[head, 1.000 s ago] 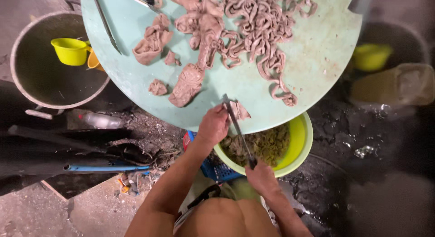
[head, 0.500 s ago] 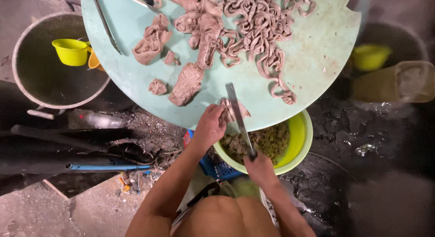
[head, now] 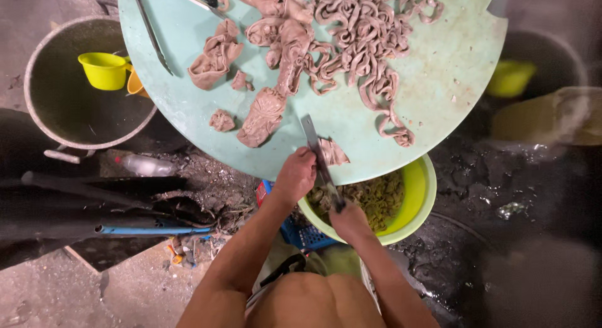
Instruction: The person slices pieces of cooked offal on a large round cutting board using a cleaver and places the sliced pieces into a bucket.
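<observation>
My right hand (head: 350, 221) grips the dark handle of a knife (head: 315, 149), its blade lying across the near edge of the round pale green table (head: 439, 83). My left hand (head: 296, 175) pinches a small flat piece of pinkish offal (head: 332, 153) beside the blade at the table's rim. A lime green bowl (head: 417, 199) with greenish-brown scraps sits under the table edge, below both hands. Farther up the table lie a heap of coiled intestines (head: 364, 39) and several thicker offal chunks (head: 263, 115).
A large metal pot (head: 69, 115) at the left holds a yellow scoop (head: 103, 69). Long metal tongs (head: 150, 32) rest on the table's left side. A clear plastic bottle (head: 147, 166), dark pipes and litter lie on the wet ground. Another pot (head: 552, 58) stands at the right.
The knife has swung from over the bowl up onto the table edge, next to the small piece. My left hand stays at the rim on that piece.
</observation>
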